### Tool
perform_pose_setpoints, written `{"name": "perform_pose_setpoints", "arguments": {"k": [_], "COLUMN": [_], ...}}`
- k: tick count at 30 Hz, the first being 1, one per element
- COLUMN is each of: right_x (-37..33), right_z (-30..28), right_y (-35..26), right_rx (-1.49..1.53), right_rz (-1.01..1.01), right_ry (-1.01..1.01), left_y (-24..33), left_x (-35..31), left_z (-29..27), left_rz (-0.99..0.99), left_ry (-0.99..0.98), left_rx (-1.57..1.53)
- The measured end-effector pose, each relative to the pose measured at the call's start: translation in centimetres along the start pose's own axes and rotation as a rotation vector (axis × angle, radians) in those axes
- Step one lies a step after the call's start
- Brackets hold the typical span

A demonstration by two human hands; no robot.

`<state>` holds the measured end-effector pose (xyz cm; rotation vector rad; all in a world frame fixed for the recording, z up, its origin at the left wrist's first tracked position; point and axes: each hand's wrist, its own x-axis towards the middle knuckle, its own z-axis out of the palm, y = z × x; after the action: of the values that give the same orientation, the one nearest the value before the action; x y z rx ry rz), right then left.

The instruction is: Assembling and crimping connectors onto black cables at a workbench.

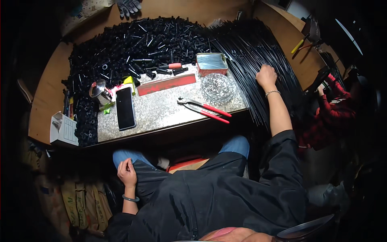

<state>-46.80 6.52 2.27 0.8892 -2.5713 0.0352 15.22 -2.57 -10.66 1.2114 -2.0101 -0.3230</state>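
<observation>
My right hand [267,76] lies on a wide bundle of long thin black rods [258,48] at the table's right side. Its fingers are curled, and what they grip, if anything, is hidden. Down by my left thigh, my left hand [127,172] is closed with its fingers drawn together; I cannot see anything in it. Nearest my right hand on the speckled board [157,109] stands a clear glass dish [217,88] of small metal pieces. Behind it is a red tin [211,64] holding thin wires or pins. Pincers with red handles [205,110] lie in front of the dish.
A large heap of black tubular parts [133,48] covers the table's back and left. A phone [125,109], a metal pot [100,90], a red flat bar [166,84] and a white box [64,129] sit around the board. Another person in red plaid [332,109] is at right.
</observation>
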Motion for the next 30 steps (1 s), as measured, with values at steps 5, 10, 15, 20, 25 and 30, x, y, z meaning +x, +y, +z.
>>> {"name": "perform_pose_setpoints", "arguments": {"k": [5, 10, 15, 20, 25, 30], "right_x": [1.8, 1.5, 0.6, 0.4, 0.2, 0.3], "right_z": [-0.1, 0.4, -4.6, -5.4, -6.6, -8.6], "right_y": [-0.8, -0.4, -0.1, 1.6, 2.8, 4.0], "right_rx": [0.038, 0.034, 0.161, 0.215, 0.189, 0.141], "right_rz": [0.062, 0.029, 0.170, 0.154, 0.166, 0.043], "right_ry": [-0.194, -0.098, -0.143, -0.114, -0.098, -0.105], "left_y": [-0.3, -0.3, -0.4, -0.1, 0.1, 0.0], "left_x": [-0.1, -0.1, 0.0, 0.2, 0.2, 0.2], "left_z": [0.2, 0.1, 0.1, 0.2, 0.1, 0.1], "left_rz": [0.000, 0.023, 0.031, 0.044, 0.033, 0.058], "left_ry": [0.002, 0.000, -0.011, 0.000, -0.022, -0.016], "left_rx": [0.031, 0.071, 0.080, 0.077, 0.093, 0.093]}}
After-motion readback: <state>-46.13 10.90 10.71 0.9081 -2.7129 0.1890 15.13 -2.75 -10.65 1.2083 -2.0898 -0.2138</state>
